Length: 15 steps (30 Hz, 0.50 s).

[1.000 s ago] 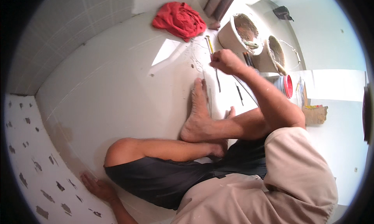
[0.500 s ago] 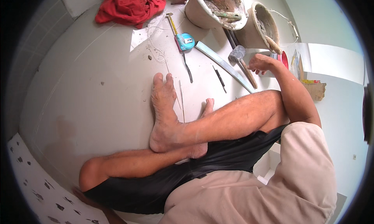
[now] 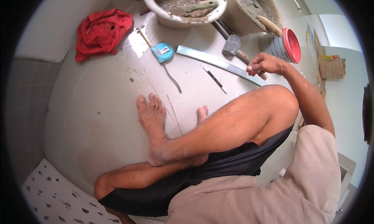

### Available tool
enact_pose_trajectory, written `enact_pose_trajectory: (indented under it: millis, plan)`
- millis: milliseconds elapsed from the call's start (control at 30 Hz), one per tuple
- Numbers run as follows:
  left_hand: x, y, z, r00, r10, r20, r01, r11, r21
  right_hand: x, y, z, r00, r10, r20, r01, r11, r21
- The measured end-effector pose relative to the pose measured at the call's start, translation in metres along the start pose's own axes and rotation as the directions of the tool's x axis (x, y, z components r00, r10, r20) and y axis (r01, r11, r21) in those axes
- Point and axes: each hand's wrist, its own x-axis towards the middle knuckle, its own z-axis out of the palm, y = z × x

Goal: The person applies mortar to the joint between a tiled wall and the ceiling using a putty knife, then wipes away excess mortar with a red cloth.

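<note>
My right hand (image 3: 265, 65) hangs over my raised right knee with its fingers curled in, and I see nothing in it. Under it, partly hidden, lies the wooden handle of a mallet with a grey head (image 3: 232, 45). Beside the mallet, a long silver metal bar (image 3: 218, 62) lies slanted on the floor. A black-and-white pen (image 3: 214, 79) lies nearer to me. Farther left is a blue tape measure (image 3: 163, 51) with some yellow blade pulled out and a dark strap. My left hand is out of sight; only a bit of its arm shows at the lower left.
Two mortar-smeared buckets (image 3: 147, 3) stand at the far side, a green-handled tool in one and a wooden-handled one in the other. A red-rimmed pail (image 3: 289, 44) is at right. Red cloth (image 3: 102, 35) lies at left, near the wall. A spotted white board (image 3: 50, 194) is lower left.
My view has shifted, so the tape measure and red cloth sit farther left and the red-rimmed pail shows more fully. My right hand stays near the mallet handle, fingers still curled.
</note>
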Motion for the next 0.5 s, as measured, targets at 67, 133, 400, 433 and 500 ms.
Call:
enact_pose_trajectory:
  millis: [67, 133, 400, 433, 500]
  plan:
    - [-0.006, -0.011, -0.015, 0.998, -0.066, -0.007, 0.066, 0.998, 0.002, 0.006, 0.015, 0.016, 0.967, -0.202, -0.155, 0.198, 0.979, -0.044]
    - [-0.011, -0.038, -0.030, 0.999, -0.021, -0.024, 0.024, 0.993, 0.119, 0.015, 0.063, 0.049, 0.811, -0.402, -0.425, 0.316, 0.913, -0.259]
    - [0.009, 0.165, -0.115, 0.782, -0.619, 0.075, 0.499, 0.549, -0.670, 0.021, -0.113, 0.269, 0.326, -0.859, -0.395, 0.866, 0.439, -0.239]
    - [0.010, 0.176, -0.134, 0.814, -0.573, 0.095, 0.472, 0.557, -0.684, 0.015, -0.144, 0.291, 0.275, -0.904, -0.327, 0.907, 0.356, -0.223]
    - [0.014, 0.179, -0.153, 0.838, -0.538, 0.093, 0.441, 0.566, -0.696, 0.004, -0.189, 0.328, 0.195, -0.953, -0.234, 0.954, 0.240, -0.180]
